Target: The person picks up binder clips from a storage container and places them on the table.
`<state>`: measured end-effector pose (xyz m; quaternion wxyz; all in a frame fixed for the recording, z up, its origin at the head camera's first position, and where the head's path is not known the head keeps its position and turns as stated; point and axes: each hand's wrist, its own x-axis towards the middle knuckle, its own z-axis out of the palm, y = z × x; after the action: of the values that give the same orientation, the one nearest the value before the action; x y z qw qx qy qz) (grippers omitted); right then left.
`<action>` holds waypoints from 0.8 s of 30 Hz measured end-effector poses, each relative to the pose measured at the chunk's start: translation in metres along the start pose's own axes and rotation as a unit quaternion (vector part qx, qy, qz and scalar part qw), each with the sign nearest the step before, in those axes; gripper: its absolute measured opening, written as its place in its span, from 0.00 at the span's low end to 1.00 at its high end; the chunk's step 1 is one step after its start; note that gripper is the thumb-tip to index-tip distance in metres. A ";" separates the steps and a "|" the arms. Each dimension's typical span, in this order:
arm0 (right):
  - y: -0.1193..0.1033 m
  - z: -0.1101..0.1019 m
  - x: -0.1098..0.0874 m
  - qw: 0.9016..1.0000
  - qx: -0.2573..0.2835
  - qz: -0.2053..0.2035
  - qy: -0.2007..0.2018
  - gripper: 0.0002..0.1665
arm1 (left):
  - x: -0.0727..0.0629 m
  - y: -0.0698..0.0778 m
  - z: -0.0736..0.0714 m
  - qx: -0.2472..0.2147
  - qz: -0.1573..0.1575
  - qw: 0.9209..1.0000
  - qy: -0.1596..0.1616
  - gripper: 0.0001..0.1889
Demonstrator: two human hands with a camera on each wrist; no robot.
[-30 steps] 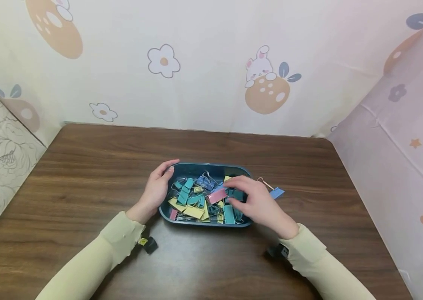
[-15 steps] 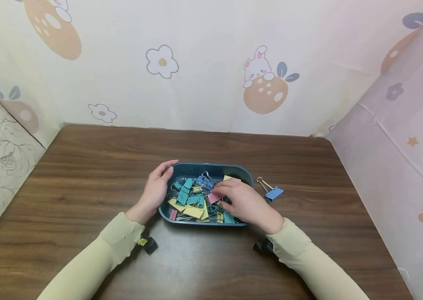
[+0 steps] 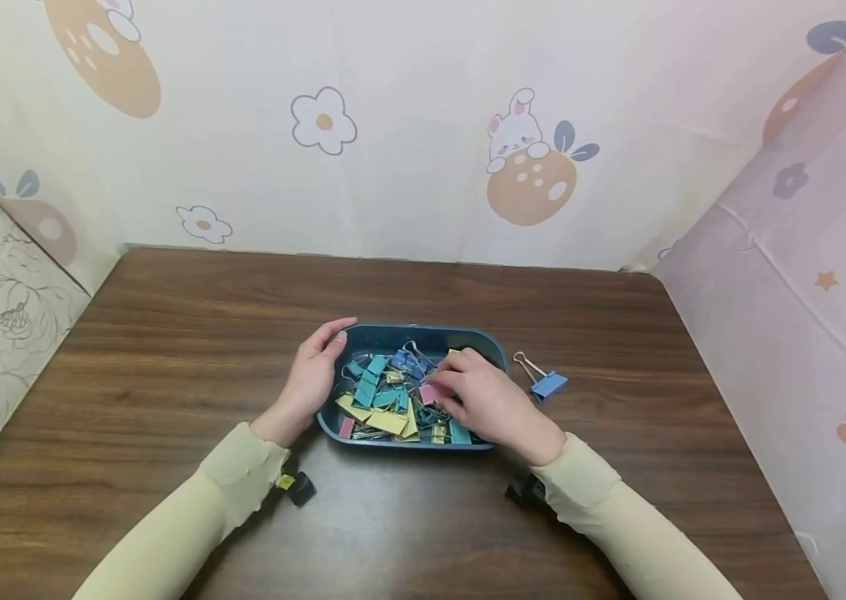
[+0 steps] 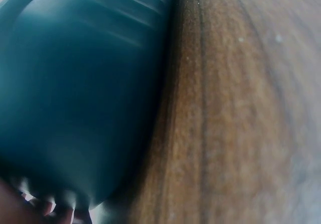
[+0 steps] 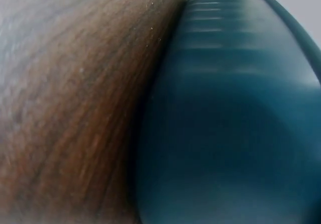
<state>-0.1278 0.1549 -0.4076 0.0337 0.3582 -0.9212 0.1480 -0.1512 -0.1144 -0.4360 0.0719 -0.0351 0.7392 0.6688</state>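
Observation:
A dark teal plastic box full of binder clips stands on the table. My left hand grips its left end, thumb over the rim and fingers along the outer wall; some fingertips show beyond the box in the left wrist view. My right hand reaches over the right part of the box, its curled thumb and forefinger pinching a pink binder clip. Around it lie teal clips, yellow clips and blue clips. The palm hides the clips on the right.
On the table, just right of the box, lies a blue binder clip with its wire handles spread. The brown wooden table ends at a patterned cloth behind. More patterned cloth borders it on both sides.
My right hand has moved left and deeper over the box to the pink clip, uncovering the blue clip on the table. The left hand stays at the box's left end.

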 end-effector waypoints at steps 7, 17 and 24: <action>0.000 -0.002 -0.001 1.000 0.022 0.015 0.011 0.14 | 0.000 0.000 0.000 0.000 -0.004 1.000 -0.003 0.20; 0.002 -0.006 -0.005 0.997 0.058 0.011 0.041 0.17 | -0.001 0.002 0.000 0.003 -0.009 1.000 -0.005 0.20; 0.008 -0.010 -0.007 0.987 0.150 0.013 0.049 0.17 | -0.001 0.001 -0.001 0.003 -0.010 1.000 -0.004 0.20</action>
<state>-0.1286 0.1680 -0.4012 0.0229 0.3392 -0.8903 0.3028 -0.1503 -0.1152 -0.4348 0.0815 -0.0394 0.7405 0.6659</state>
